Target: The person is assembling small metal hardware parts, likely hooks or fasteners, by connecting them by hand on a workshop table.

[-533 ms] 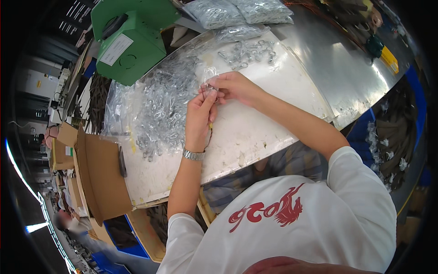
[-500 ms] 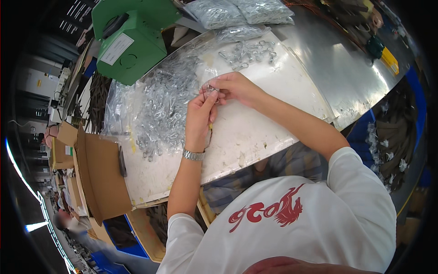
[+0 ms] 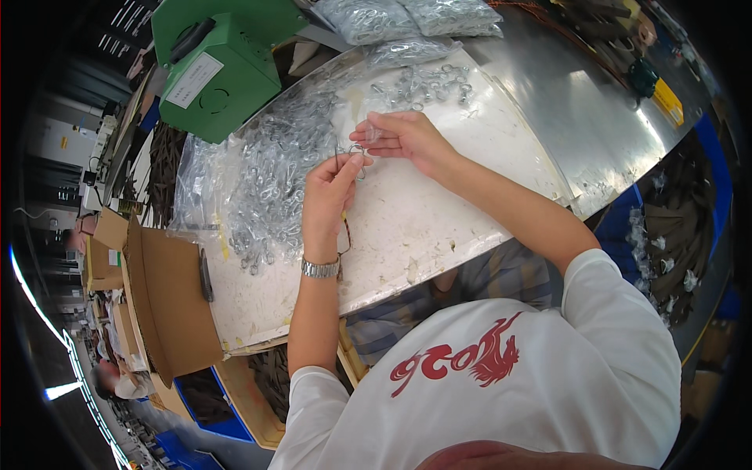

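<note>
My left hand point(image 3: 329, 196) is raised over the white worktop point(image 3: 407, 227) and pinches a small metal ring piece point(image 3: 356, 150) at its fingertips; a metal watch sits on that wrist. My right hand point(image 3: 403, 135) meets it from the right and grips a small clear plastic bag point(image 3: 371, 131) beside the same piece. A large heap of small metal ring parts point(image 3: 270, 176) on clear plastic lies just left of both hands. More loose metal rings point(image 3: 423, 82) lie behind my right hand.
A green metal machine box point(image 3: 215, 66) stands at the back left. Clear bags full of metal parts point(image 3: 407, 16) lie at the back. An open cardboard box point(image 3: 168, 301) hangs off the left edge. A shiny steel table point(image 3: 580, 117) extends to the right, blue bins below.
Both hands stay together over the worktop; my fingers have shifted slightly around the small metal piece and bag.
</note>
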